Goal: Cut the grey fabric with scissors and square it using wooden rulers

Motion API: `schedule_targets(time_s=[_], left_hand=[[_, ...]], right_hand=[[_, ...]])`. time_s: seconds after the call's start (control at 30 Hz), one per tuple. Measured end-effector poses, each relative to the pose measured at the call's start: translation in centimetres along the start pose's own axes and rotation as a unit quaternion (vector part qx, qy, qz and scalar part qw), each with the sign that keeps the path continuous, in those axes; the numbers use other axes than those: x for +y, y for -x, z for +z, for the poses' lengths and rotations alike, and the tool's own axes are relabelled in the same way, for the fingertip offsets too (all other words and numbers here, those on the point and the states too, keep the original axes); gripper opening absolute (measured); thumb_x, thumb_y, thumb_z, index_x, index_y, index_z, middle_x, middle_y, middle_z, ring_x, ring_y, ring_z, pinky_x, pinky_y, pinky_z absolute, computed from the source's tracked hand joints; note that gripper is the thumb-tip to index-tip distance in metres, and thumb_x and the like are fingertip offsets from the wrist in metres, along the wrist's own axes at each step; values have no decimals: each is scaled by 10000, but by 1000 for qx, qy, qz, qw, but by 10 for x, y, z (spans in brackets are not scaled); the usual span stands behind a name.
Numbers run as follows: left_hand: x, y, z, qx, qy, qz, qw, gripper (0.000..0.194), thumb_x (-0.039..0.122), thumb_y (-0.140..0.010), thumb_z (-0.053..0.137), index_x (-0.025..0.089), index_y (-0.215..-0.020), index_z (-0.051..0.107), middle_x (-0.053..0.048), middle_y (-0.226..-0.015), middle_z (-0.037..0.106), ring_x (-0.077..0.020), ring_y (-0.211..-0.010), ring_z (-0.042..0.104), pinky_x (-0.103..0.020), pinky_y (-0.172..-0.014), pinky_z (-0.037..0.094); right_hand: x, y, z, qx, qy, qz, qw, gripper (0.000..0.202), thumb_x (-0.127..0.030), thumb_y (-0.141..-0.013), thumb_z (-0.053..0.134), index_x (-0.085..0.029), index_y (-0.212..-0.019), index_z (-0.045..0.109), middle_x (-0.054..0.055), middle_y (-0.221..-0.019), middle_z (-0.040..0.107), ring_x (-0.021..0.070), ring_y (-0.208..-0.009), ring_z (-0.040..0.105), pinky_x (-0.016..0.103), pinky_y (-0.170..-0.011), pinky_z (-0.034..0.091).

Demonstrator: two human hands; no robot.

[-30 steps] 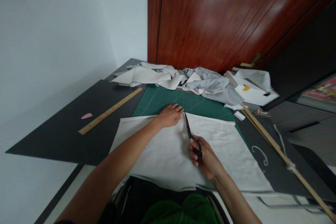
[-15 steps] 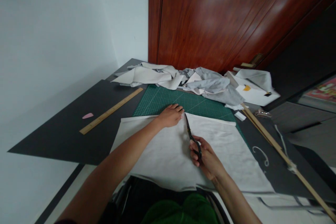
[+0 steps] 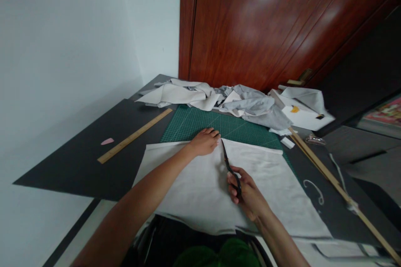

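Note:
A large piece of white fabric (image 3: 194, 192) lies across the table, its far edge folded into a narrow band over the green cutting mat (image 3: 238, 127). My left hand (image 3: 205, 141) rests palm down on that far edge, fingers stretched out, pressing on the cloth. Just right of its fingertips are the tips of dark-handled scissors (image 3: 226, 159), which touch the folded band. My right hand (image 3: 246, 190) is wrapped around the scissor handles, low over the middle of the fabric. Whether the blades are parted is hard to make out.
A wooden ruler (image 3: 134, 135) and a small pink piece (image 3: 107, 141) lie at left on the dark table (image 3: 78, 158). Crumpled fabric scraps (image 3: 200, 95) and a white box (image 3: 307, 114) line the back. Long wooden strips (image 3: 326, 171) and a curled cord (image 3: 315, 187) are at right.
The whole scene has shifted slightly down in the picture as the head camera moved. Both hands and the scissors keep nearly the same place on the fabric.

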State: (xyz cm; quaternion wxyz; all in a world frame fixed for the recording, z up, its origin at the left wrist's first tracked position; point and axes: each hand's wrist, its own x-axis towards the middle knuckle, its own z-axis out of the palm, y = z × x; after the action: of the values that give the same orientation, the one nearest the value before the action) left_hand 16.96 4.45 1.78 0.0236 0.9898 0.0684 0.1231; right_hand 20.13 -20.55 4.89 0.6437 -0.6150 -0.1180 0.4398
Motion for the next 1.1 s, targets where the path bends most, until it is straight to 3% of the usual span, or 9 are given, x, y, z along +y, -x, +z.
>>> schedule_targets(time_s=[0.27,0.8,1.1], left_hand=[[-1,4,-1,11,-15,3,1000,429,332,-1086,418,190,-1445,605,-87,-1539,587,-304,-1448,490,-458,-1175,406],[0,4,-1,2,-9,-7,1000,443,333,-1089,424,164,-1463,589,-89,-1564,568,-308,-1478,468,-460,-1197,400],[0,4,0,7,-10,-3,1000,451,340,-1088,408,167,-1463,590,-100,-1555,575,-311,-1471,475,-474,-1198,391]], right_hand=[[1,-10,-1,-3,-19,35,999,658,-598,-566,881,-255,-1001,525,-118,-614,519,54,-413,364,166,-319,225],[-1,-15,2,-8,3,6,1000,787,-648,-512,941,-228,-1047,545,-106,-656,577,53,-427,420,177,-327,301],[1,-18,-1,-6,-24,17,1000,751,-603,-512,949,-233,-1032,555,-103,-658,576,51,-428,411,171,-322,287]])
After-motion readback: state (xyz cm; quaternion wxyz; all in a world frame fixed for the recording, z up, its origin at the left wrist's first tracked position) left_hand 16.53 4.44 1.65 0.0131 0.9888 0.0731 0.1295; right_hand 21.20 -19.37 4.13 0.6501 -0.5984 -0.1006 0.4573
